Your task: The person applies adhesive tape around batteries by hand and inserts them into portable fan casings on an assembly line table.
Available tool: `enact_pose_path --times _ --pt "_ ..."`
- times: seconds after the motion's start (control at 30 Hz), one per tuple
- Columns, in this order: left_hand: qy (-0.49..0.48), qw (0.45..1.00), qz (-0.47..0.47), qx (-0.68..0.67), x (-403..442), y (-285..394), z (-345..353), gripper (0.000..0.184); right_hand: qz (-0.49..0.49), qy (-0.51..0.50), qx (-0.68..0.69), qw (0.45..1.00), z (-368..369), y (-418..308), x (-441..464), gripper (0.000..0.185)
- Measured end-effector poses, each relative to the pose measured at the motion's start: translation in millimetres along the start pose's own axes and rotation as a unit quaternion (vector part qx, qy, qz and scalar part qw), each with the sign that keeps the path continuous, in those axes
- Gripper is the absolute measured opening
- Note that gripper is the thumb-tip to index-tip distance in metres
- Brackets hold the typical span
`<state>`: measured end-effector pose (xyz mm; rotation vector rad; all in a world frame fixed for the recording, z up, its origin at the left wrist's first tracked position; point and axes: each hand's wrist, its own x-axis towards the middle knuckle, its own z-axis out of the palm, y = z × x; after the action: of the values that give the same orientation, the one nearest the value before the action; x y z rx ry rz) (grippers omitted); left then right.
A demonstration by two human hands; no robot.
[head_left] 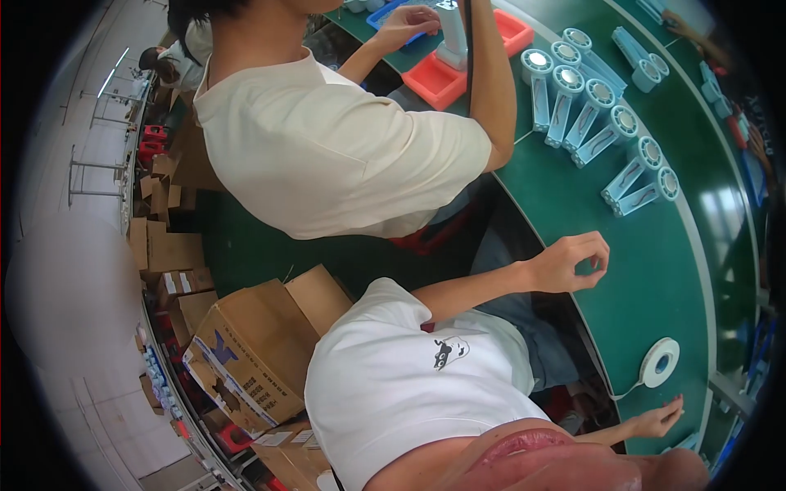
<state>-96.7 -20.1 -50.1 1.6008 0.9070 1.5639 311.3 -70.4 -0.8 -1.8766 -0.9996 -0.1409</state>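
My left hand (573, 262) hovers over the near edge of the green table (630, 286). Its fingers curl toward the thumb in a loop; whatever lies between the tips, if anything, is too small to see. Lower down, my right hand (660, 418) is over the table with its fingers pressed together, and I cannot make out anything in them. Between the two hands, nearer the right one, lies a roll of white tape (659, 362) with a loose end trailing toward the table edge. Several light-blue handheld fan-like units (600, 93), with round heads and open handles showing wires, lie beyond my left hand.
On my left sits a co-worker in a cream shirt (327, 155), with a hand (407, 26) near a red tray (435, 82) and a pale upright unit (451, 37). A curved pale rail (696, 245) borders the table's far side. Cardboard boxes (262, 352) stand behind me.
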Motion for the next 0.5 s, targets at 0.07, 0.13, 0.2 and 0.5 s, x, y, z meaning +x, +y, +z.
enact_pose_path --times 0.07,0.13,0.2,0.5 --pt "-0.001 1.000 -0.004 -0.002 -1 0 1 0.020 0.008 -0.072 0.058 0.996 1 20 -2 0.041" --pt "-0.004 1.000 -0.004 0.001 0 1 0 0.020 0.016 -0.109 0.085 0.990 2 25 -8 0.045" --pt "-0.011 1.000 -0.002 0.001 1 1 0 0.020 0.082 -0.153 0.197 0.965 8 30 -12 0.052" --pt "-0.012 0.998 -0.005 0.063 0 3 9 0.020 0.091 -0.236 0.321 0.913 28 8 -26 0.057"
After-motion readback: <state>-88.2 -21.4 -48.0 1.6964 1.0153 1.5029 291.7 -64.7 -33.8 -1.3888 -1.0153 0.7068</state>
